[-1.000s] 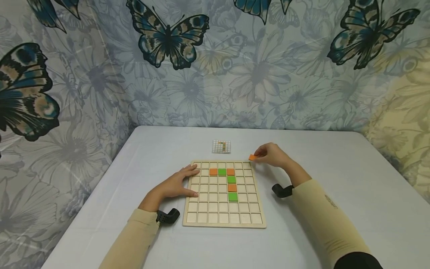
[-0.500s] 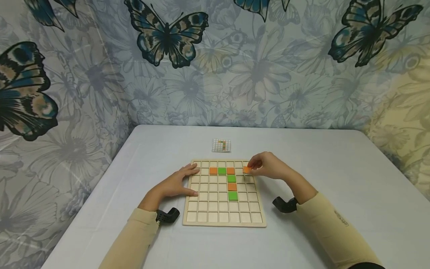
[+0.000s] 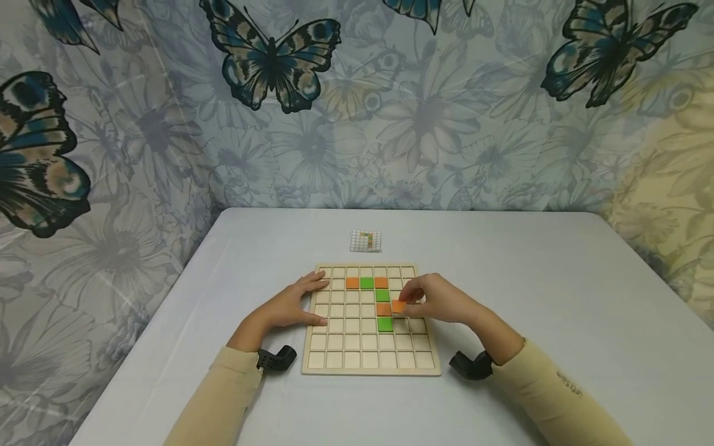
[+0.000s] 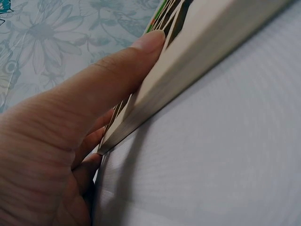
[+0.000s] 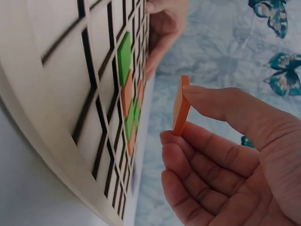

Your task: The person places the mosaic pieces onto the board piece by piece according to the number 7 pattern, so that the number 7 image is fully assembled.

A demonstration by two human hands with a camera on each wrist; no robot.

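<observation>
A wooden grid board [image 3: 370, 367] lies on the table with orange and green square tiles in some of its cells. Three tiles, two orange and a green tile [image 3: 366, 283] between them, form a row near the far edge. Below its right end run a green, an orange and a green tile [image 3: 385, 324]. My left hand [image 3: 290, 305] rests at the board's left edge, thumb on the frame and fingers spread straight. Between thumb and fingertips my right hand [image 3: 443, 299] pinches an orange tile [image 5: 181, 106], held above the board, tilted on edge in the right wrist view.
Behind the board lies a small card [image 3: 365, 241] printed with a coloured grid. A white cloth covers the table [image 3: 502, 260]. Patterned butterfly fabric [image 3: 357, 124] hangs along the back and left. Black cameras sit on both wrists.
The right hand has brought the orange tile from beyond the board's far right corner, toward me and left, to beside the orange tile in the column. The left hand stays put.
</observation>
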